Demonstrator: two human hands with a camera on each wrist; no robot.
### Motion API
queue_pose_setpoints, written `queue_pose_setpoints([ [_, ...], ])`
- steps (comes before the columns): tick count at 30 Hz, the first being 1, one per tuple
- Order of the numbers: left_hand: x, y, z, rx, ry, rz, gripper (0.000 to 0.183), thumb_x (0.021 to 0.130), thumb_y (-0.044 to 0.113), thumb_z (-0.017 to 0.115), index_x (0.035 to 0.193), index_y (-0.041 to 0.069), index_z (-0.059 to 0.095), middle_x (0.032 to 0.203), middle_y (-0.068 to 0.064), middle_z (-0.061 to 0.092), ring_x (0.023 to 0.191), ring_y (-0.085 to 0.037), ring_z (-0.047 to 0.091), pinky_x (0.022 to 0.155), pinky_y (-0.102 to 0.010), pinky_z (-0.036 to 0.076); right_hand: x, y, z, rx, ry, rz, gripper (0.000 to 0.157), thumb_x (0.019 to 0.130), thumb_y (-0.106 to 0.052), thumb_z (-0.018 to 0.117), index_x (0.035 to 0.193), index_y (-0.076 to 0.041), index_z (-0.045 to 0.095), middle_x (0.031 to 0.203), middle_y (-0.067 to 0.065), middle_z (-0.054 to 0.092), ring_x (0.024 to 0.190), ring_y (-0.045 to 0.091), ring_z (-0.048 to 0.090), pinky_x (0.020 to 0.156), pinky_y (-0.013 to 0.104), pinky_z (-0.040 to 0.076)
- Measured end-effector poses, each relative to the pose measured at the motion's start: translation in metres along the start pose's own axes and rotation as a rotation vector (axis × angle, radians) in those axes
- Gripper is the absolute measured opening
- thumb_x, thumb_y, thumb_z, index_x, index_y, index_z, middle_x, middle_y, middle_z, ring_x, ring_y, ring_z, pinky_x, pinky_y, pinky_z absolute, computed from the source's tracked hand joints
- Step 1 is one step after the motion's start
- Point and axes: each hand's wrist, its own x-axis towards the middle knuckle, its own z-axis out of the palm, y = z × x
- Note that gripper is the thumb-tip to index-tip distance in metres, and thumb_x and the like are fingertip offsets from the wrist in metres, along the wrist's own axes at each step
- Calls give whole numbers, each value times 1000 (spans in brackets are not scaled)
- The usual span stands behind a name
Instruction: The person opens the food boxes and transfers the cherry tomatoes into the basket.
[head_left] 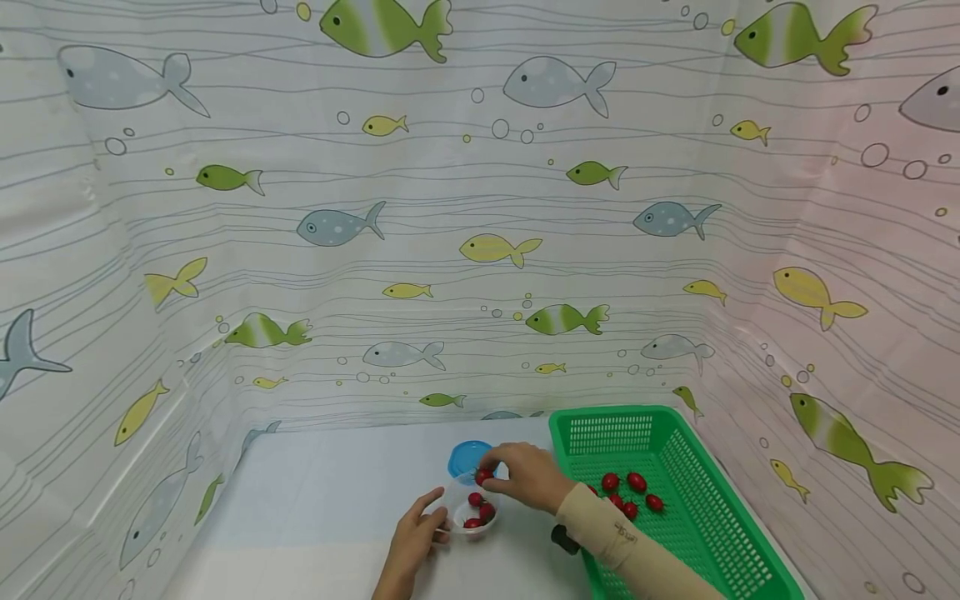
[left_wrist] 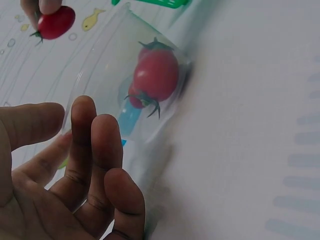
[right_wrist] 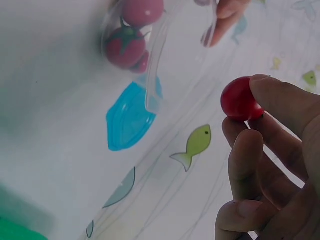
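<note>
My left hand (head_left: 416, 533) is at the left side of a clear plastic bowl (left_wrist: 107, 65), its thumb and bent fingers at the rim. Several cherry tomatoes (left_wrist: 156, 75) with green stems lie inside the bowl. Over the bowl's far right side, my right hand (head_left: 528, 475) pinches one cherry tomato (right_wrist: 237, 100) between thumb and fingertips. That tomato is held apart from the bowl. A blue lid (right_wrist: 131, 117) lies on the table just behind the bowl, partly covered by the right hand in the head view.
A green slotted plastic basket (head_left: 723, 500) stands to the right, with several more cherry tomatoes (head_left: 636, 482) in it. The right forearm passes over its near left edge. Fish-patterned sheeting (head_left: 480, 333) walls in the white table (head_left: 315, 492) at the back and both sides.
</note>
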Motion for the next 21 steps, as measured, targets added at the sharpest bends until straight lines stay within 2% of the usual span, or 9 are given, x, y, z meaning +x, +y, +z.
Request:
queue_pose_setpoints([
  [8, -1, 3, 2, 10, 16, -2, 52, 102, 26, 58, 148, 5, 48, 86, -2, 70, 74, -18, 66, 65, -35, 45, -15, 9, -22, 83, 39, 29, 17, 94, -31, 75, 110, -24, 74, 98, -15, 70, 87, 1, 60, 70, 24, 50],
  [17, 0, 2, 2, 16, 13, 4, 51, 102, 25, 58, 148, 5, 48, 86, -2, 69, 74, -17, 66, 64, -34, 45, -32, 26, -41, 103, 113, 86, 17, 93, -30, 76, 108, -24, 73, 99, -13, 71, 71, 5, 55, 62, 26, 47],
  [21, 0, 2, 2, 19, 11, 4, 51, 102, 25, 57, 148, 5, 48, 86, -2, 69, 73, -17, 65, 64, -34, 45, -41, 35, -47, 98, 127, 113, 18, 93, -32, 76, 109, -24, 73, 99, -13, 71, 69, 6, 54, 61, 27, 47],
])
